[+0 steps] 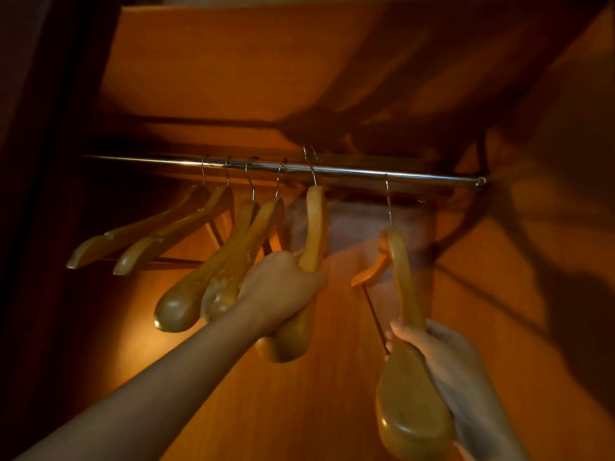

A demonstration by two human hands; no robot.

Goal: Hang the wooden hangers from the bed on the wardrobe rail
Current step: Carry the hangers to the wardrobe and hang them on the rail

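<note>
Wardrobe interior [233, 78], orange-brown wood, dimly lit. Metal rail [349, 172] runs across. Four wooden hangers [213, 261] hang hooked on the rail at left, close together. Fifth hanger [314, 227]: my left hand [283, 284] has its grip closed around the lower arm; hook stands above the rail, whether seated I cannot tell. Sixth hanger [404, 294]: hook at the rail further right, my right hand [442, 357] gripping its near arm from below.

Glossy varnished wooden hangers [404, 284] with thin metal hooks hang from a shiny metal rail [349, 171] inside a smooth wood-veneer wardrobe [233, 61].
</note>
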